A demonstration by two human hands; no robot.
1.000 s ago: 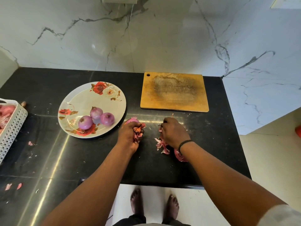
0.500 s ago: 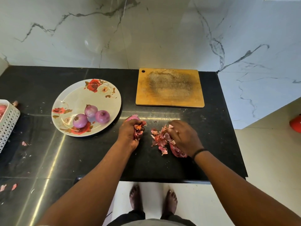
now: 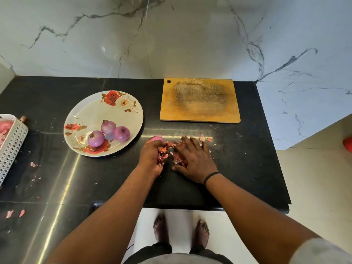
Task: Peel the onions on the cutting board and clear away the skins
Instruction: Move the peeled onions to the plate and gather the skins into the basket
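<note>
My left hand grips a peeled purple onion together with a bunch of reddish onion skins on the black counter. My right hand lies flat with straight fingers over a pile of loose skins, pressing it toward the left hand. A few skin flakes lie just beyond its fingertips. Three peeled onions sit on the floral plate. The wooden cutting board stands bare at the back.
A white perforated basket holding pink skins sits at the left edge. Small skin scraps are scattered over the left counter. The counter's front edge runs just below my forearms, with the marble wall behind and to the right.
My right hand has flattened out and swept the skin pile left, closing the gap to my left hand. The left hand kept its grip and place.
</note>
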